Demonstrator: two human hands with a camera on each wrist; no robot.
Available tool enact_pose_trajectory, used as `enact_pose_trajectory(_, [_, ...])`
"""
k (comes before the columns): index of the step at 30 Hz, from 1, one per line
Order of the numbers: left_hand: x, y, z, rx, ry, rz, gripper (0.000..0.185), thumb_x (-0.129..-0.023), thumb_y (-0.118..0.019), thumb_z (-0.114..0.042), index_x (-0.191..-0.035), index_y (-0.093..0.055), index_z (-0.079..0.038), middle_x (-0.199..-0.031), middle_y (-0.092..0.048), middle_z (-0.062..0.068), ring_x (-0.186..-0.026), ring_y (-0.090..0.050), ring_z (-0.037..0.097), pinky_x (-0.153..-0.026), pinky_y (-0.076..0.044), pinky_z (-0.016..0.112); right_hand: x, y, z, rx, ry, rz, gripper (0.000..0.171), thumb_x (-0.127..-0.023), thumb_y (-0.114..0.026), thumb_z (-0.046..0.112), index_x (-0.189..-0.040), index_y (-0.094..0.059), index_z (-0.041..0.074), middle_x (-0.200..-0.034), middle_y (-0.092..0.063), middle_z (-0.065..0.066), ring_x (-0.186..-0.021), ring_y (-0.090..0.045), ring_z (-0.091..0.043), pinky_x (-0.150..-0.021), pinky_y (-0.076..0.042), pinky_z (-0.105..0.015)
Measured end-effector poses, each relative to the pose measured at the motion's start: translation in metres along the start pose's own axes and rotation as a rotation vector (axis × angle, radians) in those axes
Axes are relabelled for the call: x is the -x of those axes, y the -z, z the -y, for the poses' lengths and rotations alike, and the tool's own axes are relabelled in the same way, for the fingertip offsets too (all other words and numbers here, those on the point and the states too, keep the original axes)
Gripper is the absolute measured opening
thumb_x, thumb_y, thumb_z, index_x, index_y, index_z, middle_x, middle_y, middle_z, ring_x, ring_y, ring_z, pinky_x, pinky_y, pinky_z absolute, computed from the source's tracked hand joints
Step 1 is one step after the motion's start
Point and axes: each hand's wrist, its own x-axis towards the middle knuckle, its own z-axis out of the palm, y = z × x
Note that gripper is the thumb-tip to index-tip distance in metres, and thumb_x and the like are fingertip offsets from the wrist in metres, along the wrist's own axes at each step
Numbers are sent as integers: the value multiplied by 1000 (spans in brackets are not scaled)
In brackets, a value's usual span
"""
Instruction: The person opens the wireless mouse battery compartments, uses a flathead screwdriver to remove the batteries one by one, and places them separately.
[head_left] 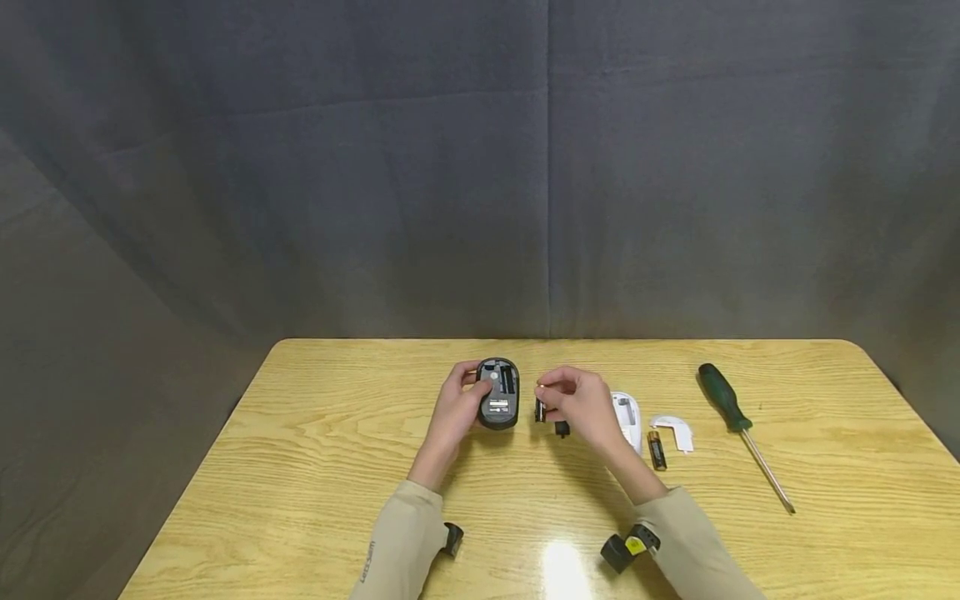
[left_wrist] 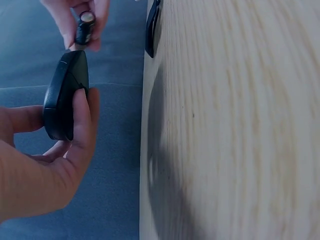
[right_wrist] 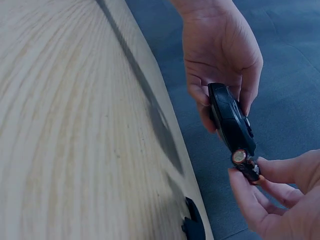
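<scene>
Here each hand's grip holds one thing: left hand [head_left: 457,410] mouse [head_left: 498,392], right hand [head_left: 581,404] battery [head_left: 540,407].

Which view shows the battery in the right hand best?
Right wrist: the battery sits close up, its metal end facing the camera, pinched by the right hand beside the black mouse. Left wrist shows it small at the top edge. Head view shows only a tiny dark sliver.

Even, soft overhead light fills the head view, leaving a white glare patch on the table [head_left: 564,568] near its front edge. Shadows are faint. Both wrist views look dim, bluish, and blurred across the close wood grain.
</scene>
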Motion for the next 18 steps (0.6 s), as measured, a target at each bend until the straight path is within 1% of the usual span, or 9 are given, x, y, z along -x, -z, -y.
enact_pose_trajectory(3, [1, 1, 0, -8, 1, 1, 45, -99, -58, -9, -142, -51, 4, -123, -54, 21, -84, -64, 19, -57, -56, 28, 0, 0, -5, 43, 2, 25, 11, -94, -70, -4, -103, -71, -11, -90, -72, -18, -65, -69, -17, -66, -63, -39])
enact_pose_trajectory(6, [1, 1, -1, -19, -4, 3, 45, -100, -57, -9, -142, -51, 4, -124, -54, 21, -86, -63, 21, -58, -57, 29, -1, -1, -11, 97, 3, 49, 9, -92, -71, -6, -100, -72, -11, -87, -72, -16, -61, -69, -20, -63, -62, -38])
enact_pose_trajectory(11, [1, 1, -1, -27, -10, 12, 45, -100, -56, -9, -142, -50, 5, -124, -53, 21, -89, -63, 22, -61, -59, 32, 0, -5, -19, 151, -25, 77, 5, -89, -73, -8, -94, -72, -9, -81, -71, -12, -57, -65, -17, -59, -61, -35])
enact_pose_trajectory(15, [1, 1, 0, -34, -9, 13, 45, -100, -57, -9, -142, -51, 5, -124, -54, 22, -88, -64, 21, -60, -59, 32, 0, -8, -23, 181, -33, 90, 5, -88, -73, -9, -93, -72, -9, -79, -70, -10, -60, -66, -16, -59, -61, -33])
enact_pose_trajectory(18, [1, 2, 0, -44, -8, 11, 45, -100, -57, -9, -142, -51, 4, -125, -55, 22, -88, -63, 21, -61, -58, 31, 1, -10, -25, 205, -30, 85, 6, -87, -73, -11, -93, -72, -9, -78, -69, -9, -63, -67, -16, -60, -61, -32])
